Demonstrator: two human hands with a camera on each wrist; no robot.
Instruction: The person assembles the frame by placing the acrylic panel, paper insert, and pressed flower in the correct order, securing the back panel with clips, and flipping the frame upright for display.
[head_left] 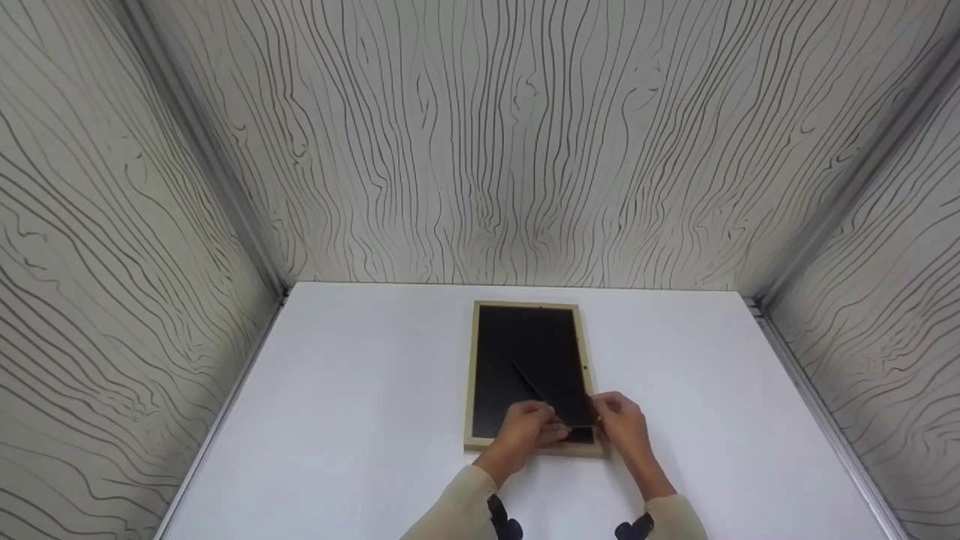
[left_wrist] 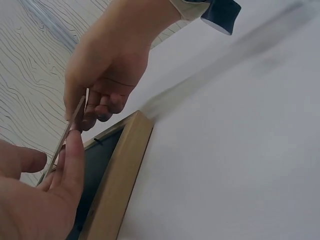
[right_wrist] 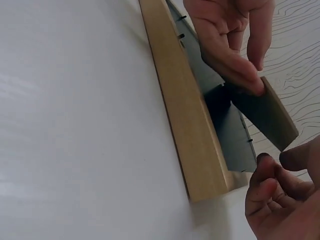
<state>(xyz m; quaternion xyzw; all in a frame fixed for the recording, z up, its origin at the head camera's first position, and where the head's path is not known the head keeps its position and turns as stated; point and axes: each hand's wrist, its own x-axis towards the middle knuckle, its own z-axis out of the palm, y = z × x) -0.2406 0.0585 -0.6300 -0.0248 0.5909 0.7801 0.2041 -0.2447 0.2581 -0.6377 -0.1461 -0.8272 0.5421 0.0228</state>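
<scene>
A rectangular picture frame (head_left: pixel 471 375) with a light wooden border and black back lies on the white table. Above its near end, both hands hold a thin dark board (right_wrist: pixel 265 112) with a brown edge, tilted up from the frame. My left hand (head_left: pixel 525 427) supports one corner with extended fingers on one side and the thumb on the other. At the near right corner, my right hand (head_left: pixel 624 424) pinches the board between thumb and fingers. A narrow dark strip (head_left: pixel 525 375) runs diagonally over the black back. Whether the board is loose cannot be seen.
Small dark metal tabs (right_wrist: pixel 181 36) stick out along the frame's inner edge. White wood-grain-patterned panels (head_left: pixel 487 150) enclose the white table (head_left: pixel 360 390) at the back and both sides. Dark wrist devices (head_left: pixel 504 517) sit at the sleeve cuffs.
</scene>
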